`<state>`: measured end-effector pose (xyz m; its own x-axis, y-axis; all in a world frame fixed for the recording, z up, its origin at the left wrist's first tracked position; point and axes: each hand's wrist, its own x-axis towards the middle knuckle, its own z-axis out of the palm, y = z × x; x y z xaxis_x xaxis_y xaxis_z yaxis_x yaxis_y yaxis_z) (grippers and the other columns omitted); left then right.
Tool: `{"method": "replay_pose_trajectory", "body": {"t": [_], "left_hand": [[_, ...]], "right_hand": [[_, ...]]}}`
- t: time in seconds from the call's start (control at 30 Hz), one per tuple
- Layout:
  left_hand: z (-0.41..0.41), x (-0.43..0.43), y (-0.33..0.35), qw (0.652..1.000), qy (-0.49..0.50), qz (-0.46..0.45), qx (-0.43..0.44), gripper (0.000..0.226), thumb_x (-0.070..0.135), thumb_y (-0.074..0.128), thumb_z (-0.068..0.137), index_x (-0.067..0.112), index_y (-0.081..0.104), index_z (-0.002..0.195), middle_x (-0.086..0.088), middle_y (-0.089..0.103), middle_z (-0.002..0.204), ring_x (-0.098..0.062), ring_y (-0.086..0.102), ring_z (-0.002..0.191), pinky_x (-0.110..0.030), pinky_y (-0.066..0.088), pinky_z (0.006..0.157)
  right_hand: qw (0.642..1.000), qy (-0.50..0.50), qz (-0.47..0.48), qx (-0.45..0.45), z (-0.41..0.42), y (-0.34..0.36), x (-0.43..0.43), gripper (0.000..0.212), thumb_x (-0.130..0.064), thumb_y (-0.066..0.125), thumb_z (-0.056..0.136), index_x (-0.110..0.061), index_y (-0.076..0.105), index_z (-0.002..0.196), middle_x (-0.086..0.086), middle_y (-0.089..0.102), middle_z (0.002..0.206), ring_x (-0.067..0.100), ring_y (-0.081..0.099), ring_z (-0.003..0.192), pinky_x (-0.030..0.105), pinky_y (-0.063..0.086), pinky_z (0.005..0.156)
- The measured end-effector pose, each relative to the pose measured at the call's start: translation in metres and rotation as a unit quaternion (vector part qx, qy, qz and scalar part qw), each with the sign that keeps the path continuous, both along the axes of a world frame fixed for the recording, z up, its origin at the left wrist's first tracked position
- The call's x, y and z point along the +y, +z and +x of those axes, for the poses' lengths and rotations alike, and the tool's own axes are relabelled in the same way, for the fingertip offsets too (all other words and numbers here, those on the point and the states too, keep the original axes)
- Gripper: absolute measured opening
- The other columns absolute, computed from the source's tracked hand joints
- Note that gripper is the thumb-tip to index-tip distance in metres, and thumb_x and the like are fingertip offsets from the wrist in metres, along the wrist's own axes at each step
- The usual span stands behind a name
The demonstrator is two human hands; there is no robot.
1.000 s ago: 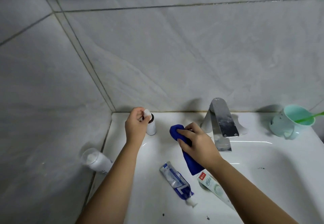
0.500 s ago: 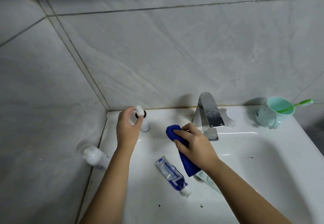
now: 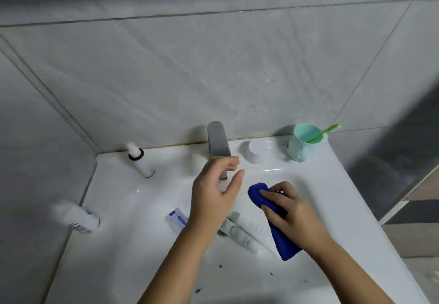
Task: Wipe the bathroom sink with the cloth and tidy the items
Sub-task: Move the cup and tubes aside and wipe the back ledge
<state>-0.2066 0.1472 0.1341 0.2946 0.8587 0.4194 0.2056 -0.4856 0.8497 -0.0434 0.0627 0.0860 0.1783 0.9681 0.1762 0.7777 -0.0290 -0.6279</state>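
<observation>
My right hand (image 3: pixel 288 211) presses a folded blue cloth (image 3: pixel 281 239) onto the white sink (image 3: pixel 332 208) right of the faucet. My left hand (image 3: pixel 216 192) hovers open and empty in front of the chrome faucet (image 3: pixel 217 142), fingers apart. A small white bottle (image 3: pixel 140 161) stands upright in the back left corner of the sink ledge. A blue and white toothpaste tube (image 3: pixel 175 219) lies partly under my left wrist. A white and green tube (image 3: pixel 242 232) lies between my hands, its end under the cloth.
A mint cup (image 3: pixel 304 142) with a green toothbrush (image 3: pixel 325 132) stands at the back right, next to a small white jar (image 3: pixel 255 151). A white bottle (image 3: pixel 76 218) lies on its side at the sink's left edge. Dark specks dot the near basin. Grey tiled walls close in behind and left.
My left hand let go of the small white bottle and moved right to the front of the faucet. My right hand slid the cloth rightward. The camera view shifted right.
</observation>
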Motion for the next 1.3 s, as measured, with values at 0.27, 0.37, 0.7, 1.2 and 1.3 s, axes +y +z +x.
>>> {"method": "replay_pose_trajectory", "body": {"t": [0.27,0.37,0.7,1.2,1.3], "left_hand": [[0.134,0.003,-0.054,0.984,-0.025,-0.143,0.101,0.020,0.020,0.067,0.083,0.018,0.063,0.103,0.011,0.064,0.100,0.000,0.059,0.088,-0.003,0.036,0.070],[0.180,0.015,-0.073,0.975,-0.002,-0.173,0.142,0.023,0.023,0.067,0.083,0.017,0.063,0.105,0.006,0.064,0.105,-0.009,0.061,0.090,-0.020,0.045,0.076],[0.262,0.042,-0.111,0.945,0.089,-0.216,0.228,0.019,0.024,0.064,0.082,0.019,0.063,0.100,0.001,0.065,0.095,-0.020,0.060,0.085,-0.029,0.049,0.070],[0.193,0.023,-0.044,0.954,0.127,-0.207,0.174,0.006,0.025,0.070,0.077,0.020,0.068,0.079,0.008,0.067,0.076,-0.017,0.062,0.078,-0.027,0.049,0.069],[0.149,0.016,-0.013,0.961,0.141,-0.192,0.139,0.015,0.029,0.074,0.073,0.032,0.061,0.067,0.018,0.063,0.068,-0.010,0.063,0.074,-0.025,0.050,0.069]], "right_hand": [[0.994,-0.106,-0.027,-0.010,0.117,-0.009,-0.031,0.032,-0.017,0.067,0.081,-0.015,0.065,0.113,-0.007,0.051,0.102,0.009,0.054,0.081,0.020,0.038,0.073],[0.990,-0.137,-0.029,-0.007,0.157,-0.013,-0.032,0.032,-0.016,0.069,0.080,-0.013,0.066,0.112,0.000,0.055,0.102,0.014,0.056,0.078,0.025,0.041,0.071],[0.987,-0.155,-0.044,0.010,0.224,-0.029,-0.024,0.031,-0.020,0.065,0.083,-0.017,0.064,0.114,-0.008,0.048,0.098,0.016,0.056,0.078,0.025,0.042,0.070],[0.994,-0.106,-0.012,-0.008,0.192,-0.006,-0.015,0.032,-0.020,0.064,0.084,-0.018,0.063,0.116,-0.008,0.049,0.102,0.013,0.055,0.077,0.022,0.041,0.069],[0.996,-0.085,0.014,-0.006,0.166,0.008,-0.007,0.032,-0.018,0.066,0.082,-0.017,0.064,0.114,-0.009,0.047,0.100,0.011,0.054,0.076,0.019,0.039,0.069]]}}
